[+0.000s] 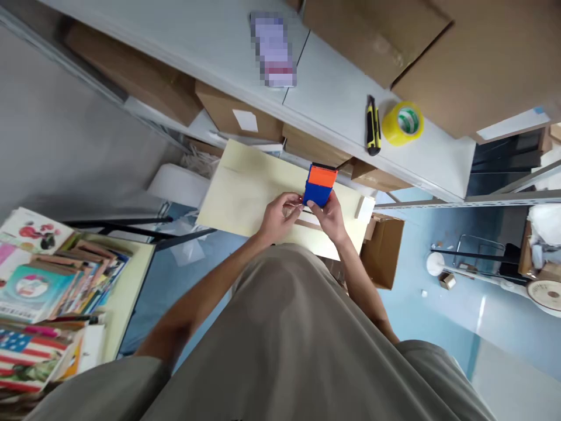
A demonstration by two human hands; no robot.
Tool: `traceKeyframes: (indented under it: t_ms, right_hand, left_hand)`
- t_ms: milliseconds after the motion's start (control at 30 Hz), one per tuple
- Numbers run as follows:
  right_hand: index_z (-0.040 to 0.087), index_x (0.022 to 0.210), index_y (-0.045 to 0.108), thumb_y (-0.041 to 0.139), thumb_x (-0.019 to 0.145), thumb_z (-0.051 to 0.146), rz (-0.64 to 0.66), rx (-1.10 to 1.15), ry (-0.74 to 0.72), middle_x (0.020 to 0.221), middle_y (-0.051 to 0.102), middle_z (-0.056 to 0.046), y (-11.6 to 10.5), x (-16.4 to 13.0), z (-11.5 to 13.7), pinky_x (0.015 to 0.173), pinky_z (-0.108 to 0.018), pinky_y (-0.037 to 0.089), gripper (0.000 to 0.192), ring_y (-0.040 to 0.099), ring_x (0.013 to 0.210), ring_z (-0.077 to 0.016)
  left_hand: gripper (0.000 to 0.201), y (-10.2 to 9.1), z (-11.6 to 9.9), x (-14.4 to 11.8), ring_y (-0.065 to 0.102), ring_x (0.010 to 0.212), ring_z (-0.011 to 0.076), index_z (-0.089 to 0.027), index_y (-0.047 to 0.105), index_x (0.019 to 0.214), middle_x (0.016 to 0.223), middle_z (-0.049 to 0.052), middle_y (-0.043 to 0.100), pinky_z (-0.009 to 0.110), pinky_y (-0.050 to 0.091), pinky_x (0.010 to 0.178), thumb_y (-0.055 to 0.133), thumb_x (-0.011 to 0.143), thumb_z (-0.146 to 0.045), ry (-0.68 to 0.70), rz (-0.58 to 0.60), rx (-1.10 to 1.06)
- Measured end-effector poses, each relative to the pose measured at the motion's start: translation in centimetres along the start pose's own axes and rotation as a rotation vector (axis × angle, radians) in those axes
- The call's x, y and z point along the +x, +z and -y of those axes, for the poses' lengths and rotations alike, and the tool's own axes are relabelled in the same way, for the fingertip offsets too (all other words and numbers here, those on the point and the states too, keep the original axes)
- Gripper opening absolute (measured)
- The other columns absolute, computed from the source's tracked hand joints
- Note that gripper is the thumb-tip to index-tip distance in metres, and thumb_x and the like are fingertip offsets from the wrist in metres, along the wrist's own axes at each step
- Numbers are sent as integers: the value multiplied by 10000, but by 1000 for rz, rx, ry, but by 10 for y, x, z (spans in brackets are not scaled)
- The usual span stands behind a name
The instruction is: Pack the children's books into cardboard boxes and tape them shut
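A blue-and-orange tape dispenser (321, 183) is pinched by the fingers of both the left hand (277, 216) and right hand (331, 217) above a pale worktop (245, 187). A utility knife (372, 125) and yellow tape roll (402, 123) are seen on the shelf (333, 88) beyond.

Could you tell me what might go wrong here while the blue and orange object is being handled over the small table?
The blue and orange object is pinched only at its lower edge by both hands, left hand and right hand, so it could slip. The pale table is small, so a dropped piece may fall to the floor. The utility knife lies near the shelf edge, beside the yellow tape roll.
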State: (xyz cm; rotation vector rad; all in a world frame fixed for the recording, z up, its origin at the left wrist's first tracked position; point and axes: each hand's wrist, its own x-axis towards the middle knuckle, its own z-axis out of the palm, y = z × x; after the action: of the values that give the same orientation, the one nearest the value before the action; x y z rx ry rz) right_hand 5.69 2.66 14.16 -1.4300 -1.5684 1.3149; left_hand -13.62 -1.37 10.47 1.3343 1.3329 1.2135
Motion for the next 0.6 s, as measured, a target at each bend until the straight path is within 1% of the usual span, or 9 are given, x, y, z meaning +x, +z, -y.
traceKeyframes:
  t_ms: [67, 133, 267, 333, 433, 500, 533, 600]
  right_hand:
    - [308, 1332, 593, 740, 919, 948, 12, 52, 77, 1232, 803, -101, 13, -20, -9, 1100, -493, 675, 776, 786, 1195, -328]
    - [301, 1295, 589, 778, 900, 930, 19, 92, 118, 1237, 797, -103, 23, -32, -15, 1094, -485, 668, 766, 782, 1172, -318]
    - [288, 1284, 584, 823, 913, 862, 16, 169, 146, 1224, 784, -94, 35, -44, -15, 1094, -474, 655, 724, 770, 1137, -296]
    - [289, 1309, 584, 838, 924, 832, 10, 171, 155, 1237, 785, -85, 39, -49, -12, 1120, -469, 644, 713, 760, 1150, -286]
    - [285, 1325, 585, 838, 944, 806, 0, 149, 174, 1248, 783, -87, 43, -55, -9, 1132, -469, 634, 693, 757, 1148, -282]
    - [281, 1325, 580, 802, 963, 818, 7, 145, 198, 1253, 782, -98, 45, -59, -9, 1110, -473, 639, 685, 765, 1143, -289]
    - [280, 1330, 573, 784, 971, 824, 19, 145, 216, 1258, 783, -103, 46, -61, -8, 1100, -475, 643, 685, 772, 1145, -293]
    - [284, 1346, 555, 762, 985, 826, 62, 123, 262, 1273, 785, -109, 45, -67, -7, 1088, -481, 645, 683, 780, 1159, -302]
  left_hand:
    - [261, -2, 3, -24, 822, 1076, 228, -247, 725, 1201, 1203, 81, 834, 385, 707, 977, 723, 1083, -480, -26, 2, 13]
    - [227, -5, 3, -39, 811, 1052, 217, -252, 731, 1163, 1173, 68, 823, 377, 703, 961, 718, 1090, -466, -12, -17, 17]
    - [162, -10, 4, -51, 798, 1011, 196, -261, 736, 1139, 1131, 45, 807, 348, 690, 909, 710, 1101, -416, 4, -39, -9]
    - [171, -13, 6, -51, 798, 991, 193, -260, 739, 1136, 1133, 48, 806, 324, 672, 839, 713, 1095, -424, -10, -8, -30]
    - [209, -22, 11, -46, 794, 940, 199, -256, 756, 1084, 1091, 54, 814, 313, 634, 765, 729, 1068, -462, -32, 123, -40]
    - [239, -32, 13, -38, 794, 944, 212, -254, 779, 1085, 1073, 59, 829, 327, 628, 784, 761, 1035, -487, -57, 202, -47]
    - [266, -38, 14, -33, 797, 968, 222, -254, 793, 1120, 1090, 65, 838, 335, 629, 804, 776, 1021, -501, -83, 217, -66]
    - [375, -52, 13, -20, 803, 1040, 246, -250, 812, 1222, 1182, 85, 847, 348, 635, 843, 803, 997, -550, -149, 211, -130]
